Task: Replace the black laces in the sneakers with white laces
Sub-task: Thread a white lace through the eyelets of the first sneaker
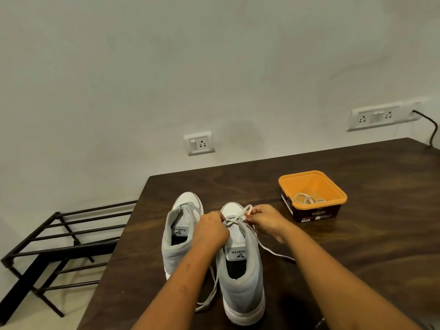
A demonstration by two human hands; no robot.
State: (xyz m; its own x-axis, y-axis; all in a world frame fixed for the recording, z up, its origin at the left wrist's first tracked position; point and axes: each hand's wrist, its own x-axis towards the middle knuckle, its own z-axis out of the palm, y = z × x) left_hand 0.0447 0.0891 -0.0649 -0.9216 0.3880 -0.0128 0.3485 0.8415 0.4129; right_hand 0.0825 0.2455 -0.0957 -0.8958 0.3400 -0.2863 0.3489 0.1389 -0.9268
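Both hands pinching white lace (234,219) over right sneaker (240,270) — left hand (210,231), right hand (264,219) pulling apart, likely tensioning through eyelets.

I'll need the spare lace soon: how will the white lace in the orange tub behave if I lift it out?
Probably floppy: the white lace lies in loose coils in the orange tub. It looks thin, so likely very light, and its overlapping loops may come out tangled.

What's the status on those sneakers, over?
Left hand and right hand both pinch white lace over right-hand sneaker. Lace ends trail loose on table. Spare lace in orange tub, off to the side.
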